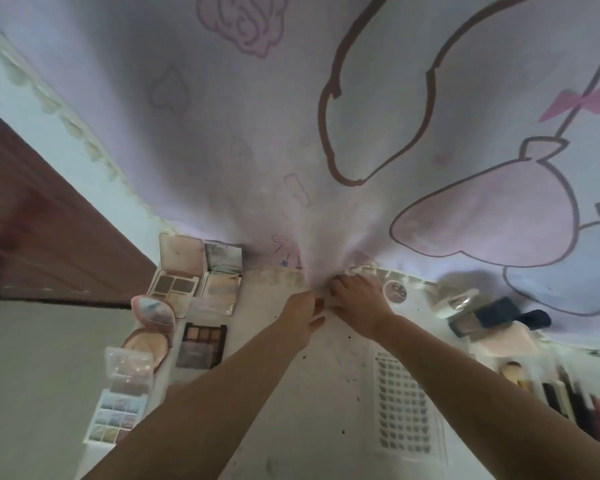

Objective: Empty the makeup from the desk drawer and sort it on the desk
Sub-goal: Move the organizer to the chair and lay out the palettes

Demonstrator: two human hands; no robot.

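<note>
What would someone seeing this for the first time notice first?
Most striking is the big pale curtain with pink cartoon drawings filling the top of the view. Next come the two bare arms reaching forward, the left hand and right hand meeting at the far edge of the white desk. Open eyeshadow palettes are grouped at the left, brushes at the right.

White bench (291, 393), speckled. Left edge: open eyeshadow palettes (203, 344), round compact (149, 327). Right: lash sheet (404, 407), brushes (551, 386), round jar (395, 292).
</note>
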